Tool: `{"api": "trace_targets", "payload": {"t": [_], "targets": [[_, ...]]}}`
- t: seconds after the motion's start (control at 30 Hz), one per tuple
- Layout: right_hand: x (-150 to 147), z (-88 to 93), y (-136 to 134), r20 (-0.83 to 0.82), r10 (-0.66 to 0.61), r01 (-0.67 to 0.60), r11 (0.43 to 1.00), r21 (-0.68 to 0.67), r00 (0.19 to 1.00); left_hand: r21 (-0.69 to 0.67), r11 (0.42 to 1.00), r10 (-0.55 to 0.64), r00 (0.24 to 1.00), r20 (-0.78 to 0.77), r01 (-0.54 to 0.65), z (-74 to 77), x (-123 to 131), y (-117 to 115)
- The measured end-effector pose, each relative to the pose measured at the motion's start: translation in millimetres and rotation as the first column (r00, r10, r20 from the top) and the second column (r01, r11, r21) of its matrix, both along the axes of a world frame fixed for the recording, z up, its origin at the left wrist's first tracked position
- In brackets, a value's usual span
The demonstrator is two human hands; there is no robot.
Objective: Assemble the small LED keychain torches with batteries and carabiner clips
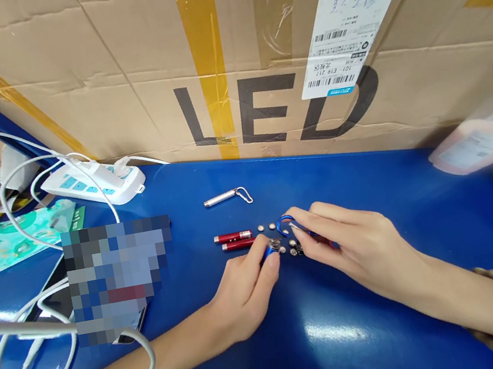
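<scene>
Your left hand pinches a short blue metal tube, your right hand a curved blue metal clip; both seem light, stiff, slick, best gripped mid-body

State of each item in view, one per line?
Left hand: closed on blue tube
Right hand: pinching blue clip
Red tubes: lying side by side
Silver tube: lying apart
Button cells: loose on table
Cardboard box: upright, taped
Power strip: on or off unclear
</scene>
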State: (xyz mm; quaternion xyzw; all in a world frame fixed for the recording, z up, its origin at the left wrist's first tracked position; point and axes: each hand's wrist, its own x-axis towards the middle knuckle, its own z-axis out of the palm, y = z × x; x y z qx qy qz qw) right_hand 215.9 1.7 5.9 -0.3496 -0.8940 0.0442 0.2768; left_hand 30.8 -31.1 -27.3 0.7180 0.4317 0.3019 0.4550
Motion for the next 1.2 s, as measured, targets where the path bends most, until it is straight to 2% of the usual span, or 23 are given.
{"api": "trace_targets", "payload": {"t": [0.2, 0.33, 0.53, 0.63, 0.83, 0.93, 1.2], "targets": [[-6, -1.4, -7, 0.031, 0.016, -0.021, 0.984, 0.177, 0.999, 0.123, 0.992, -0.009, 0.999, -0.047, 0.015, -0.8, 3, -2], [-7, -2.2, -8, 0.059, 0.017, -0.030, 0.973, 0.227, 0.998, 0.097, 0.995, 0.022, 0.999, -0.039, -0.018, -2.7, 3, -3], [-5, -3.9, -2, 0.087, 0.000, -0.012, 0.991, 0.130, 0.996, 0.037, 0.986, 0.163, 0.986, -0.034, -0.162, -2.1, 4, -1], [-2, -4.7, 5, 0.130, -0.004, -0.007, 0.996, 0.084, 0.992, 0.073, 0.970, 0.239, 0.967, -0.093, -0.232, 1.9, 4, 3], [7, -7.0, 15, 0.169, -0.023, 0.002, 0.993, 0.121, 0.985, 0.157, 0.921, 0.378, 0.915, -0.145, -0.356, 10.1, -2, 12], [6, -12.6, 18, 0.151, -0.028, 0.014, 0.995, 0.095, 0.988, 0.163, 0.916, 0.390, 0.910, -0.143, -0.367, 9.2, -7, 18], [0, -28.7, 31, 0.085, -0.071, 0.072, 0.997, -0.006, 0.994, 0.322, 0.894, 0.391, 0.895, -0.215, -0.313, 1.2, -13, 28]]}}
